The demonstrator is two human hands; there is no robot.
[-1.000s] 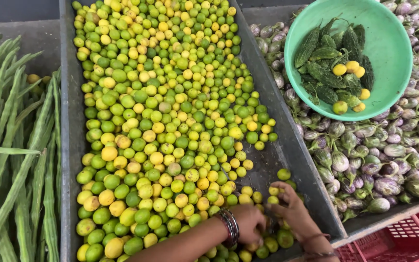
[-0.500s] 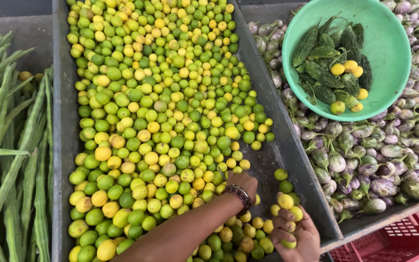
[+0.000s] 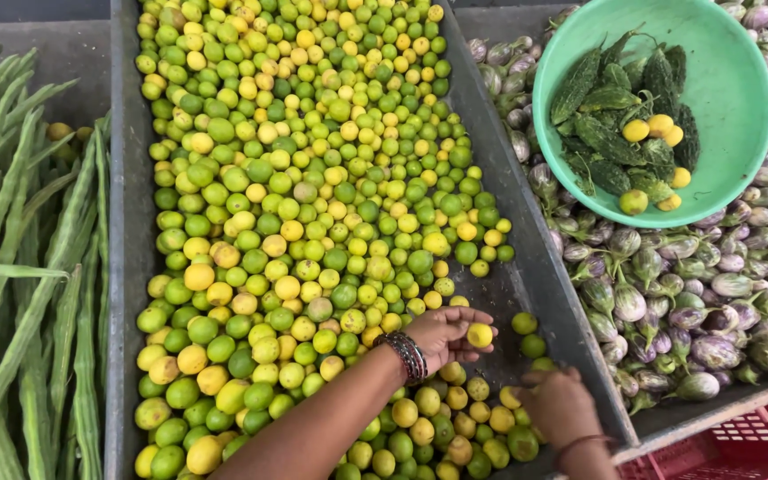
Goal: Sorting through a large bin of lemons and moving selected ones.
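A long grey bin (image 3: 126, 267) holds a heap of small green and yellow limes (image 3: 313, 196). My left hand (image 3: 442, 336), with a beaded bracelet on its wrist, reaches in from the lower left and grips one yellow lime (image 3: 480, 334) in its fingertips, palm turned up. My right hand (image 3: 562, 404) lies back-up on the limes at the bin's near right corner, right by a couple of green limes (image 3: 526, 324). Its palm is hidden, so I cannot see whether it holds anything.
A green plastic bowl (image 3: 731, 80) with bitter gourds and a few yellow limes rests on a heap of small purple-green eggplants (image 3: 668, 293) in the right bin. Long green drumstick pods (image 3: 19, 267) fill the left bin. A red crate (image 3: 739, 444) sits at lower right.
My left hand has moved up and to the right and now shows a yellow lime at its fingertips. My right hand, which showed a lime in its palm, has turned palm down on the heap.
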